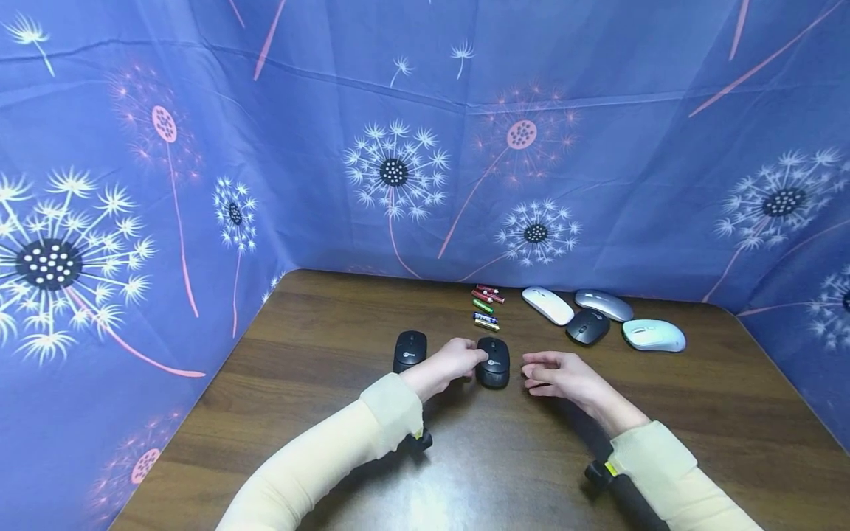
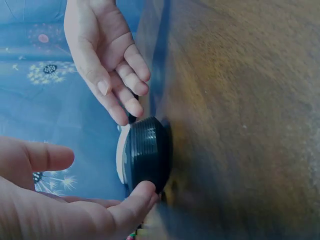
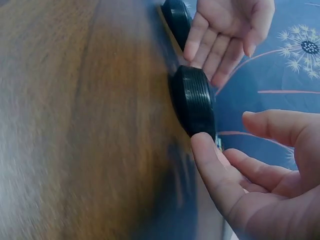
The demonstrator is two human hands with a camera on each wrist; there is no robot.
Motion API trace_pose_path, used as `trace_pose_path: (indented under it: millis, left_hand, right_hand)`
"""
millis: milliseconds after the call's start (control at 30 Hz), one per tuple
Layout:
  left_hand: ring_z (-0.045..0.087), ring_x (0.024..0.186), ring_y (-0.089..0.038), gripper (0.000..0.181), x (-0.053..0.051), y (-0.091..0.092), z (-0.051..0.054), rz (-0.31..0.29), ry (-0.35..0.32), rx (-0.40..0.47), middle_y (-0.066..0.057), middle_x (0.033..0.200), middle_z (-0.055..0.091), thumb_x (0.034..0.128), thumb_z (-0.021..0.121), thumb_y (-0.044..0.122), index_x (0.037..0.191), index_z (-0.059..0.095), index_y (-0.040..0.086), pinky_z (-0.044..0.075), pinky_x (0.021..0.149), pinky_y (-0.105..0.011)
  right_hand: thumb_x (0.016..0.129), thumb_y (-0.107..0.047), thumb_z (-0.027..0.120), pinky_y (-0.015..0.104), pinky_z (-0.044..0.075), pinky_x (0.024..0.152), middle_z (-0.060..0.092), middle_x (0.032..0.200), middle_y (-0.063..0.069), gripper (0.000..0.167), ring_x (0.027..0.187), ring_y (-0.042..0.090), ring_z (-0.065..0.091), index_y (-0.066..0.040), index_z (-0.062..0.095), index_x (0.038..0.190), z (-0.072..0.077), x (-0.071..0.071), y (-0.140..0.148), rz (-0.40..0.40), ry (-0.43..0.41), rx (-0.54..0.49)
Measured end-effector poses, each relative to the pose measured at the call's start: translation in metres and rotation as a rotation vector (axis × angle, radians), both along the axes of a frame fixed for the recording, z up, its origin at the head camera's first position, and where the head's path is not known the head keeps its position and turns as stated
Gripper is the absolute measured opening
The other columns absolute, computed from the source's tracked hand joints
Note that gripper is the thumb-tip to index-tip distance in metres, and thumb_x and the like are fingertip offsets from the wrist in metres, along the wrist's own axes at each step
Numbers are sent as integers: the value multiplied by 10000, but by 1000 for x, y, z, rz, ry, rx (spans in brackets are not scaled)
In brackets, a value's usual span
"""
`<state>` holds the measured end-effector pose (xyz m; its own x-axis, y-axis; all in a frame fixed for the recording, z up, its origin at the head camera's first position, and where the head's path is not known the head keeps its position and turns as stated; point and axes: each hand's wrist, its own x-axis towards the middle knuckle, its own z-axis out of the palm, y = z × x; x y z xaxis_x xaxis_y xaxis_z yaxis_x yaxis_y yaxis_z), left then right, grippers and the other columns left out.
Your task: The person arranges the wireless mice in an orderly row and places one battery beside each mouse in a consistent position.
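A black mouse (image 1: 493, 363) lies on the table between the two hands. At its left side is my left hand (image 1: 458, 360), thumb over its edge in the head view. The left wrist view shows one fingertip of my left hand (image 2: 75, 205) against or right by the mouse (image 2: 150, 155), with the thumb held apart. A gap separates my right hand (image 1: 567, 380) from the mouse's right side; its fingers are loosely bent and hold nothing. In the right wrist view my right hand (image 3: 265, 175) is below the mouse (image 3: 195, 97) in the picture.
Left of my left hand lies a second black mouse (image 1: 410, 349). Several small batteries (image 1: 485, 321) lie behind the middle mouse. Back right are a white mouse (image 1: 547, 305), a grey mouse (image 1: 604, 304), a black mouse (image 1: 587, 326) and a pale mouse (image 1: 654, 335). Patterned blue cloth (image 1: 299, 147) hangs behind the table.
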<state>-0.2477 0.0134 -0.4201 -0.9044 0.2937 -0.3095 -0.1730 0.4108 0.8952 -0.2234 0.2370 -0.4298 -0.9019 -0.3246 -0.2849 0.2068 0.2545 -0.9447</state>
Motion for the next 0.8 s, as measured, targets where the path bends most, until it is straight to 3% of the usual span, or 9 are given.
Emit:
trace_pose_path:
  millis: [267,600,800]
  left_hand:
    - [356,1350,-308,601,3,-2,14,-85,59,-47,-192,1447,399,909,546,248,1397,376,-59,298,1108,-435]
    - [411,1316,-280,584,0,12,32,-165,85,-29,-175,1412,452,914,556,258,1394,397,-35,348,1083,-390]
    - [394,1332,-260,571,-3,28,41,-166,52,5,-137,1434,436,934,540,285,1407,394,1,318,1100,-389]
  right_hand:
    - [954,-90,524,383,534,866,523,1235,314,542,1031,295,620,180,291,1362,15,0,17,-5,10,51]
    - [973,-138,503,347,521,892,421,1334,361,564,1112,300,583,172,265,1380,29,-3,42,-34,48,109]
    - [985,-154,481,323,502,923,347,1388,369,563,1144,250,565,171,255,1385,37,-6,50,-58,77,141]
